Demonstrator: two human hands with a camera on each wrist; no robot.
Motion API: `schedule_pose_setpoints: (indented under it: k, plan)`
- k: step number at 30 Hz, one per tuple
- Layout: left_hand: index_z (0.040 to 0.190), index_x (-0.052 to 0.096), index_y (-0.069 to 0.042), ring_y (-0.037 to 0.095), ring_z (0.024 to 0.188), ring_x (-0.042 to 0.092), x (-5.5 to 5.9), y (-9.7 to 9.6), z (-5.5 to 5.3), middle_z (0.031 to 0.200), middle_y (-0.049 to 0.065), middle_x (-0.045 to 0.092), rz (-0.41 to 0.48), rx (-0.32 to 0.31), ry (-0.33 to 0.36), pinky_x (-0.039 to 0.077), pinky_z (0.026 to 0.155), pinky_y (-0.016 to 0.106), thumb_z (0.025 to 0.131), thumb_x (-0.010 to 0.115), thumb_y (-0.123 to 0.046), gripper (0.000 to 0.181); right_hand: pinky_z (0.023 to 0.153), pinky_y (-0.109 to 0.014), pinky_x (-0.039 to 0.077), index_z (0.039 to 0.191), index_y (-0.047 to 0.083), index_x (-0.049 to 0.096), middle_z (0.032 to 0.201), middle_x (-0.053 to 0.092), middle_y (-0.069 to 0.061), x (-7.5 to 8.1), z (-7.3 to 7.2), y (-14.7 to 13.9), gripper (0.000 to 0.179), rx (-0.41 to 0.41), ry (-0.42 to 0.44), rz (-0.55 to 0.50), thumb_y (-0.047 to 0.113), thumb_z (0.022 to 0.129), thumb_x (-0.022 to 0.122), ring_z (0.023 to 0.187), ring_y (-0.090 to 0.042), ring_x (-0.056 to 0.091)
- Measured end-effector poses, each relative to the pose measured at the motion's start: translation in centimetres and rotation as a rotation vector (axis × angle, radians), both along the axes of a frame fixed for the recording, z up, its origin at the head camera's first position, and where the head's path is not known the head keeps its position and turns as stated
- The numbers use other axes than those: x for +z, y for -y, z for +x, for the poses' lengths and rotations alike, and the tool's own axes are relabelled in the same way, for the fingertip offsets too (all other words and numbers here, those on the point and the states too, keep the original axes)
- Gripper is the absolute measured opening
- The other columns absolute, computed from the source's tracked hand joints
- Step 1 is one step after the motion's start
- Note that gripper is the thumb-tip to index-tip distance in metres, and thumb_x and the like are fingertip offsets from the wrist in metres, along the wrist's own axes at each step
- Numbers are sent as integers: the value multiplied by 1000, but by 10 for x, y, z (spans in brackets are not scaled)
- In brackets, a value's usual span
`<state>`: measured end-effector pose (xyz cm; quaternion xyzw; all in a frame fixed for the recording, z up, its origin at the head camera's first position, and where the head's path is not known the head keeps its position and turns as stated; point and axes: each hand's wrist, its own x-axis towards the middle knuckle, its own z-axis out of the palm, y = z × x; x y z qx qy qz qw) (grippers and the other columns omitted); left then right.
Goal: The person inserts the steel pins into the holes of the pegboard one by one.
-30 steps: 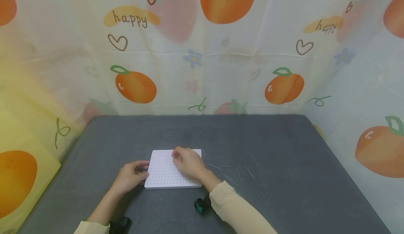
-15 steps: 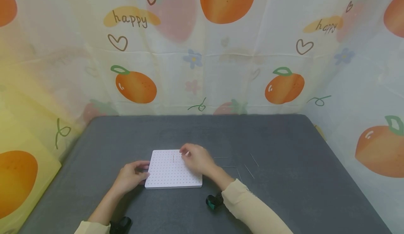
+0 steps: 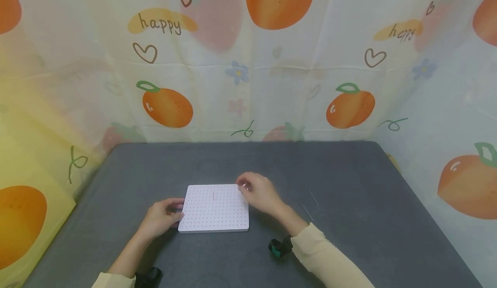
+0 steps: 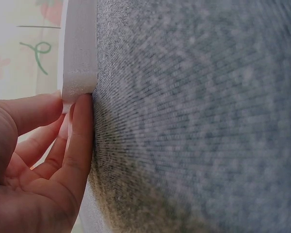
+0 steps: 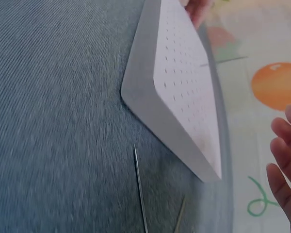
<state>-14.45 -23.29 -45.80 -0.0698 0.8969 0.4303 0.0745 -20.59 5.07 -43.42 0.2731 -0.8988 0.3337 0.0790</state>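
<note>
A white board with rows of small holes (image 3: 215, 216) lies flat on the table. One thin metal pin (image 3: 213, 196) stands up from its upper half; the right wrist view shows the same pin (image 5: 224, 61) sticking out of the board's face. My left hand (image 3: 160, 219) holds the board's left edge, thumb (image 4: 43, 109) at the top edge and fingers lower, against the side and table. Over the board's upper right corner hovers my right hand (image 3: 262, 193), its fingers loosely bent, with nothing visible in them.
Thin metal pins lie right of the board, among them one far pin (image 3: 313, 197) and one nearer pin (image 3: 306, 211); my right arm hides others. Close to the board's corner lies a pin (image 5: 140, 189). Behind the grey table (image 3: 155, 162) hangs a fruit-patterned curtain (image 3: 272, 102).
My right hand has moved right and slightly back, away from the pin, which now shows standing in the board. My left hand and the board have hardly moved.
</note>
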Motion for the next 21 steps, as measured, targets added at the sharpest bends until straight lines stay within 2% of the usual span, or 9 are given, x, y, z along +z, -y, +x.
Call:
schedule_pose_setpoints:
  k: [6,14,21]
  plan:
    - [124,53,-1,15,76,61,0,-1,0,111,17,59,-6,7,0,54,62,31,82,64,-5,44,70,-25,49,94,16,64,88,63,7,4,2,-18,11,-38,-53,-36,12,83,64,80,-8,58]
    - [124,54,-1,16,77,61,-2,-1,0,111,17,60,-13,11,-2,54,62,30,82,64,-5,44,68,-25,51,92,15,64,85,64,7,6,1,-47,13,-61,-117,-162,7,81,66,77,-5,58]
    - [123,54,-1,16,77,61,-1,0,-1,111,18,59,-9,9,-2,54,62,31,82,64,-5,43,68,-29,51,95,15,64,89,65,6,6,4,-74,14,-120,-73,-210,8,83,65,80,-7,59]
